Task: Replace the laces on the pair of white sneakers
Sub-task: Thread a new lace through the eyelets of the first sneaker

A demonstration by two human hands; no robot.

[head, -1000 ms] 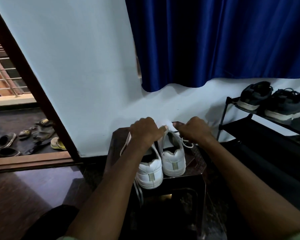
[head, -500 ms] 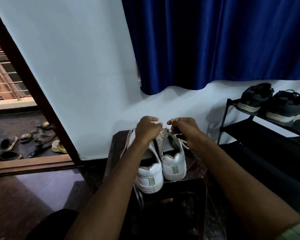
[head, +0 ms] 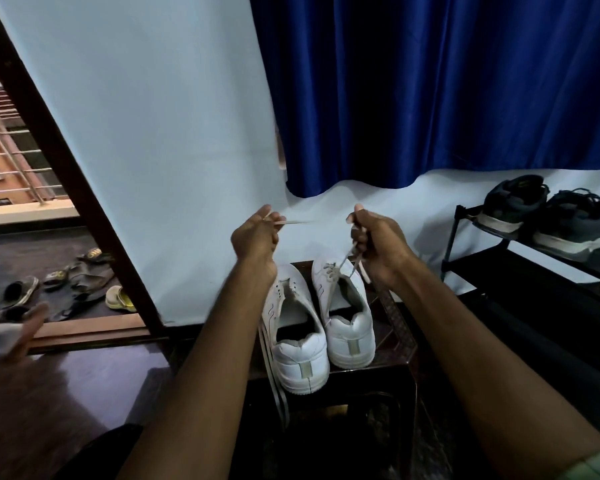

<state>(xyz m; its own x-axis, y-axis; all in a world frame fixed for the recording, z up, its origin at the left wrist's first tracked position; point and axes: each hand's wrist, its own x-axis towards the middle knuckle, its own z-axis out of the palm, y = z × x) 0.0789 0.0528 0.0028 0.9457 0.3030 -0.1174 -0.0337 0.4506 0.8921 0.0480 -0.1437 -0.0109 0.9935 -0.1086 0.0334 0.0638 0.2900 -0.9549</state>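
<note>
Head view: both hands (head: 255,237) (head: 378,245) pinch lace (head: 297,222) above sneakers (head: 321,323) on dark stool (head: 397,336); blue curtain (head: 430,91) behind.

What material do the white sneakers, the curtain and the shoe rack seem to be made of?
White sneakers: likely smooth leather or synthetic leather, with a matte sheen and perforations. Curtain: glossy blue fabric, perhaps satin, hanging in shiny folds. Shoe rack: thin black tubes, probably painted metal.
</note>
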